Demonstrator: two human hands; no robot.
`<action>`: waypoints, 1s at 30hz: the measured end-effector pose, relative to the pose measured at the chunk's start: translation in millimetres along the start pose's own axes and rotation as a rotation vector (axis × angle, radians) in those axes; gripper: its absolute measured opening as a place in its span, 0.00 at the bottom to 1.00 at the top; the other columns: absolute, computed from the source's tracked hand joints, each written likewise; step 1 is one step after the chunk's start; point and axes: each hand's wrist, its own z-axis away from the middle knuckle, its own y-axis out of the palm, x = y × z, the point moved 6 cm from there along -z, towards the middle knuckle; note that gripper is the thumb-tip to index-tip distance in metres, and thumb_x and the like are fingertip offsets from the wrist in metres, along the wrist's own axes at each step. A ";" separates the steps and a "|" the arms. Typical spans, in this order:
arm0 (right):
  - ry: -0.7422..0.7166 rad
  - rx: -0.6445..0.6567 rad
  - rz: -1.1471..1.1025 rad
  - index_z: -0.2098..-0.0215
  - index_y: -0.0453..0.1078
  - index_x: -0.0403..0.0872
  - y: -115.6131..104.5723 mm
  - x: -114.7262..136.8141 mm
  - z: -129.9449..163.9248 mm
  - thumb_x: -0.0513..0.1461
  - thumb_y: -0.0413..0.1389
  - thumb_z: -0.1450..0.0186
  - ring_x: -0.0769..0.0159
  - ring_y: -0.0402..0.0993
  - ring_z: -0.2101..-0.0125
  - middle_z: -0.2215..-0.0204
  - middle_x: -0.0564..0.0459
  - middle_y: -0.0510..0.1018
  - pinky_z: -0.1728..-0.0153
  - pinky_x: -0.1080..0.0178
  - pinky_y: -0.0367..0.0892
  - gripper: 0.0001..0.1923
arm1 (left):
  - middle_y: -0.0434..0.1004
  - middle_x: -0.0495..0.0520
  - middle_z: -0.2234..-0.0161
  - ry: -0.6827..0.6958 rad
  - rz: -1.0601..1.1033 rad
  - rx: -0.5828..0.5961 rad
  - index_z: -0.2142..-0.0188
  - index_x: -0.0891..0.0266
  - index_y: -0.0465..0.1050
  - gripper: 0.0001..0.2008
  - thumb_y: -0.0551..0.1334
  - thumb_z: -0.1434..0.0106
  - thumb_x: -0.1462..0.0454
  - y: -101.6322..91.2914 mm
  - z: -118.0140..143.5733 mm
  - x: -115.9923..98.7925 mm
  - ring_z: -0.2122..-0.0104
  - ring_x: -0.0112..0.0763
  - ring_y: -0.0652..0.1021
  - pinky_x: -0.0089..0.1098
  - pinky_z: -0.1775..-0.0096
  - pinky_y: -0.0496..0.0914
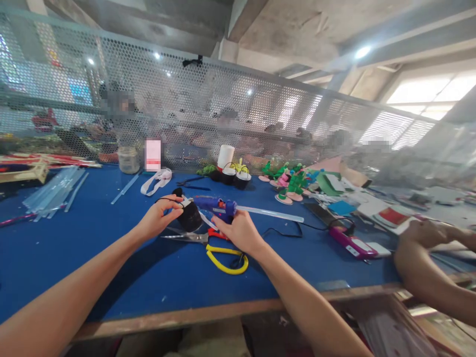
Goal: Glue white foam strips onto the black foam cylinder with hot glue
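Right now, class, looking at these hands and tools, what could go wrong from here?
The blue glue gun in the right hand points toward the left hand, which holds a small black pot; if hot, a slip might burn that hand.

The scissors lie close by both hands, so a lowered wrist might catch on them.

Has a bare left forearm (100, 263) and a bare right forearm (293, 287), both slender and smooth in outline, tapering to narrow wrists and broadening toward the edges of the view. Ends in an ungloved left hand (163, 213) and an ungloved right hand (245, 233), both with slim fingers. Shows, low in the middle, plain pale khaki cloth (215, 339), apparently over the lap, too shadowed to tell as trousers or apron.
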 end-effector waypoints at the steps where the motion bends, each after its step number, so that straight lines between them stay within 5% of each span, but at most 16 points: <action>1: -0.018 -0.013 0.039 0.76 0.68 0.46 0.5 1.1 0.9 0.41 0.52 0.46 0.68 0.63 0.86 0.89 0.57 0.67 0.82 0.65 0.61 0.07 | 0.73 0.62 0.57 -0.010 0.001 -0.003 0.74 0.62 0.71 0.22 0.57 0.52 0.45 0.3 0.2 0.3 0.47 0.45 0.64 0.45 0.46 0.56; 14: -0.034 0.001 0.190 0.69 0.69 0.44 5.6 1.0 3.5 0.39 0.51 0.45 0.64 0.67 0.79 0.82 0.53 0.72 0.74 0.62 0.63 0.08 | 0.74 0.62 0.58 0.016 0.012 -0.020 0.73 0.63 0.71 0.19 0.58 0.50 0.49 1.2 0.1 0.0 0.49 0.43 0.66 0.43 0.47 0.57; 30: -0.047 0.008 0.237 0.72 0.70 0.42 5.0 2.8 4.0 0.39 0.50 0.45 0.67 0.67 0.80 0.84 0.54 0.71 0.77 0.67 0.63 0.09 | 0.75 0.60 0.59 0.044 0.006 -0.026 0.74 0.62 0.72 0.20 0.58 0.51 0.47 1.4 -1.4 2.8 0.50 0.44 0.68 0.43 0.48 0.60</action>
